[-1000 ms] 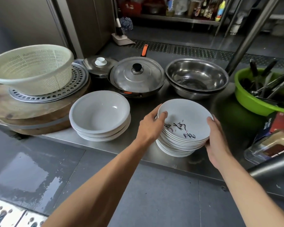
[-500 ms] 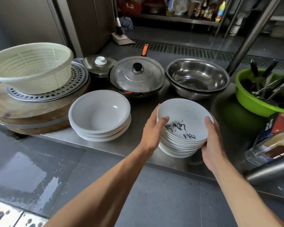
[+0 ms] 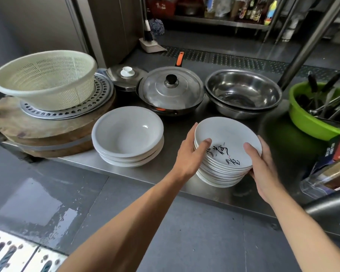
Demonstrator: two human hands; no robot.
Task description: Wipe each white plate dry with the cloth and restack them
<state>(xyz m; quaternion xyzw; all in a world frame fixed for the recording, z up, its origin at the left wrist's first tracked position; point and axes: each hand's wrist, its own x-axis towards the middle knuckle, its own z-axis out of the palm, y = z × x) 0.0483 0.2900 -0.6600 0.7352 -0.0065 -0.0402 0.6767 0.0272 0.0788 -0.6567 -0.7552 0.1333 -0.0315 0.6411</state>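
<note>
At the near edge of the steel table (image 3: 126, 169), we have both hands clasped around the tall stack of white plates (image 3: 222, 171). Our left hand (image 3: 190, 152) curls against the stack's left side with its thumb hooked over the rim of the top plate (image 3: 227, 140), the one with black brush writing. Our right hand (image 3: 263, 165) cups the right side, thumb likewise laid inside that rim. Both are closed on the plates, though we cannot tell whether they grip the whole pile or only its upper part.

The stack sits right at the table's front edge, so a pull toward us could tip the lower plates off onto the wet floor (image 3: 37, 203). If the plates are damp, as the task suggests, rims may slide under our thumbs and the pile could shear sideways. Lifting only some of them risks dragging the next plate along and dropping it.

Left of the stack, just apart from it, stands a shorter pile of white bowls (image 3: 126, 134); a swing that way could knock them. Behind the stack sit a lidded pan (image 3: 171, 91) and steel basins (image 3: 243, 93), and to its right a green tub (image 3: 310, 122) of utensils. We see no cloth, so we would need a free hand to fetch one.
</note>
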